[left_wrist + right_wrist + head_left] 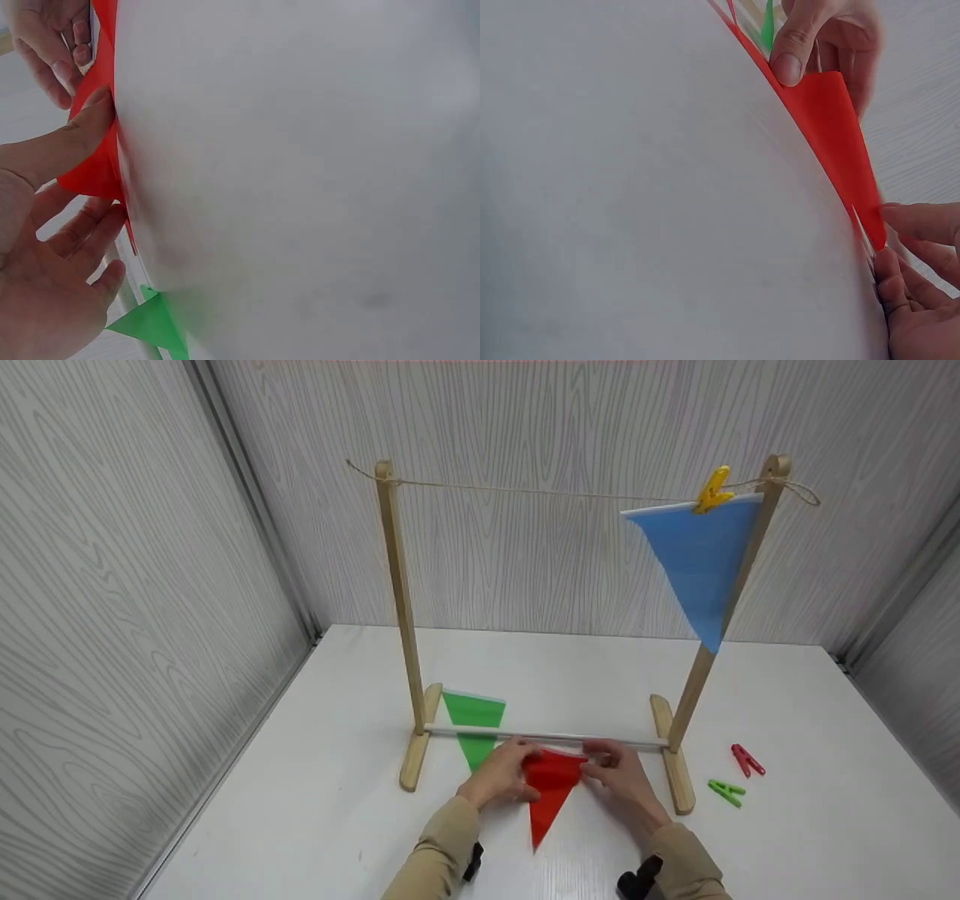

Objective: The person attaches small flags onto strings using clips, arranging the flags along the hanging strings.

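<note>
A red triangular flag lies on the table with its point toward the person. My left hand holds it at the left; in the left wrist view the thumb of that hand presses on the red fabric with the fingers beneath. At the flag's upper right corner, my right hand pinches the edge between thumb and fingertips, as the right wrist view shows with the right hand at one end of the red flag. Behind the left hand lies a green flag, partly under the white bar.
A wooden stand carries a string between its posts. A yellow clothespin holds a blue flag near the right post. Right of the stand lie a red clothespin and a green clothespin. The white bar joins the feet.
</note>
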`<state>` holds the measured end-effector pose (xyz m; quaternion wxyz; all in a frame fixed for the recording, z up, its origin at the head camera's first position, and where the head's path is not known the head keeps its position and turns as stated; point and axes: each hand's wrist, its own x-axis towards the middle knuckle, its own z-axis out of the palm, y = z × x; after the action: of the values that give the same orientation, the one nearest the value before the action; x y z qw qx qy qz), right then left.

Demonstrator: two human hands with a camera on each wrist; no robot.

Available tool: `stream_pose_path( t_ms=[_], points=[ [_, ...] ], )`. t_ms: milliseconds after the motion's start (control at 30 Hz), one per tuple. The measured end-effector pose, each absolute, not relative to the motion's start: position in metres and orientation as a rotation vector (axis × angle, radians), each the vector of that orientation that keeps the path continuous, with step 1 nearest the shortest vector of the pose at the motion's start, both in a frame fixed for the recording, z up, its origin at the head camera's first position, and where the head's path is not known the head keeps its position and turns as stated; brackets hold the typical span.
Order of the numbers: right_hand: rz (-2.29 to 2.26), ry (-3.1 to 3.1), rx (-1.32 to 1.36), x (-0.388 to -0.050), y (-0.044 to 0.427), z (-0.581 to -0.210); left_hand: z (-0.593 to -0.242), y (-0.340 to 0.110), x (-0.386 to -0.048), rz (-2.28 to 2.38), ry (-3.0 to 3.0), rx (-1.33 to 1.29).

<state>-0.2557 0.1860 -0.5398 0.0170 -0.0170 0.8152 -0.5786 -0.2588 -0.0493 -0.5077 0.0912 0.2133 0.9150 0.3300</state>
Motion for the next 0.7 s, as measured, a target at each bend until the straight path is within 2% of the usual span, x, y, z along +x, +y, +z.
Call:
stream_pose_path(
  t_ms=[233,700],
  points=[
    [-1.747,2.594,-0.043,-0.2548,0.1834,-0.5394,-0.508,-0.0473,-0.2581,1.001,2.684,0.593],
    [-1.506,2.71,-0.336,-0.2568,0.1849,-0.5364,-0.5061,-0.0455,-0.2571,1.063,2.635,0.552]
  ],
)
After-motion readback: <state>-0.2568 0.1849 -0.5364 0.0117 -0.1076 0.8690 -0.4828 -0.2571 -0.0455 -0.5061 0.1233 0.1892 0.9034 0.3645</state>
